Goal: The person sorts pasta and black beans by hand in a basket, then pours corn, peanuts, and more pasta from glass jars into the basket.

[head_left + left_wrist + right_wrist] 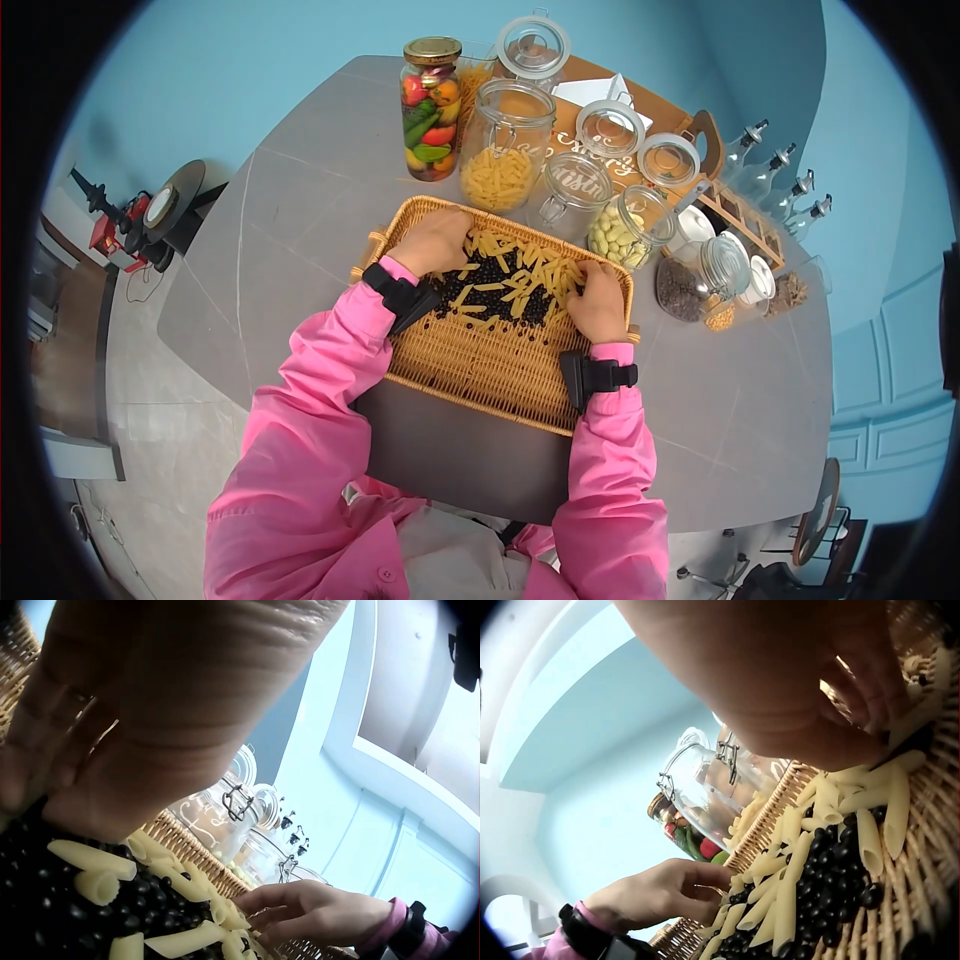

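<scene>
Head view: penne (555,272) lies among black beans (829,877) toward 12 o'clock in the wicker basket (470,365), left hand (437,245) at 11, right hand (600,303) at 3; cannot tell if either pinches any; lifting singly should leave beans behind

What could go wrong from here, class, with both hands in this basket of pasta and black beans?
With the left hand and right hand among mixed pasta and black beans, picking up one may drag the other along. Loose beans could roll across the bare near side of the wicker basket. Glass jars stand close behind it, so a forward push might knock one.
</scene>
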The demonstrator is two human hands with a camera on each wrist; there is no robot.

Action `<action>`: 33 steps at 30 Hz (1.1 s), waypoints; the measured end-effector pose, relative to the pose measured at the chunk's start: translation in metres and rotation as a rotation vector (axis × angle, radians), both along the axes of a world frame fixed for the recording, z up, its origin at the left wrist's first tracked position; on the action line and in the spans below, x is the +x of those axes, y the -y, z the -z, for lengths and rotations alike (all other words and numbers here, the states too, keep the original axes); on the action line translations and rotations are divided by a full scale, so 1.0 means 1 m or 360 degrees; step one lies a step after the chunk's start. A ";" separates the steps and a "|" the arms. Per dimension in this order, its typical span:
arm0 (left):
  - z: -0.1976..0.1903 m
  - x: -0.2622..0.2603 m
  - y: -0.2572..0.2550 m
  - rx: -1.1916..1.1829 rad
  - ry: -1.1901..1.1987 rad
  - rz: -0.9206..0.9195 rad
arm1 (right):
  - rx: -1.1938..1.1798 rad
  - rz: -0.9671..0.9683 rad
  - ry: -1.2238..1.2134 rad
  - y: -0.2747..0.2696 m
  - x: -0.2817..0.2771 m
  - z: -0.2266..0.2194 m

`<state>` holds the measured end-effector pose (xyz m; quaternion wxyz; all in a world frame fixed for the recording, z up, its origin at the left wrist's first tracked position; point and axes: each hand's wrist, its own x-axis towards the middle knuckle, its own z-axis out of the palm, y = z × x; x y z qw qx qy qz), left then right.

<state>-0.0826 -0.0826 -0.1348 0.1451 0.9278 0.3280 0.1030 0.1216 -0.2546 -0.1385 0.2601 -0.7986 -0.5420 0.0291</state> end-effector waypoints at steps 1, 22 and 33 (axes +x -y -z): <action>-0.001 0.000 0.002 -0.0045 0.0043 0.0018 | 0.0026 -0.0037 -0.0100 -0.001 -0.002 0.000; -0.014 0.019 0.037 -0.0318 0.0365 0.0442 | 0.0202 -0.0485 -0.0491 -0.010 -0.025 -0.009; -0.005 0.026 0.042 -0.0103 0.0638 0.0487 | 0.0377 -0.0557 -0.0381 -0.011 -0.034 -0.015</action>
